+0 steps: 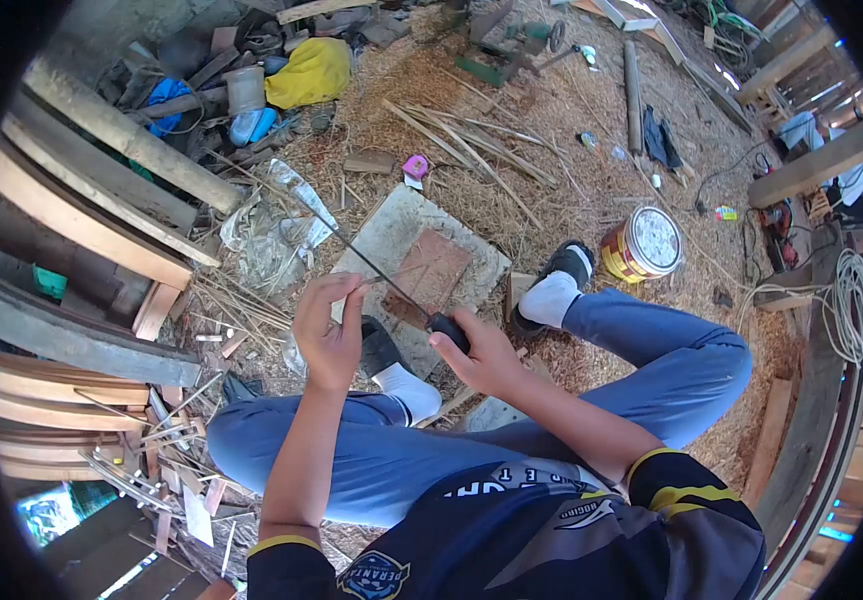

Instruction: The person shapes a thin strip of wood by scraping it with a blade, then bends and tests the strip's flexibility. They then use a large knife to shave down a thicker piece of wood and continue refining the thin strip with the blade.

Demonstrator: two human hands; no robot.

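A long thin metal tool (382, 270) with a black handle runs up and to the left from my right hand (477, 348). My right fingers are wrapped round the black handle. Left of it, my left hand (330, 328) is raised with its thumb and fingertips pinched together close to the metal shaft. A thin light sliver shows at those fingertips, too small to make out well. Below the hands, a pale square board (472, 245) lies on the ground between my feet, with a smaller reddish-brown piece of wood (437, 265) on it.
A paint bucket (654, 243) stands beside my right shoe. Beyond the board lie a pink tape measure (415, 167) and thin wooden strips (482, 140). A yellow cloth (312, 72) lies at the upper left. Stacked timber lines the left side; coiled rope (850, 305) hangs at the right.
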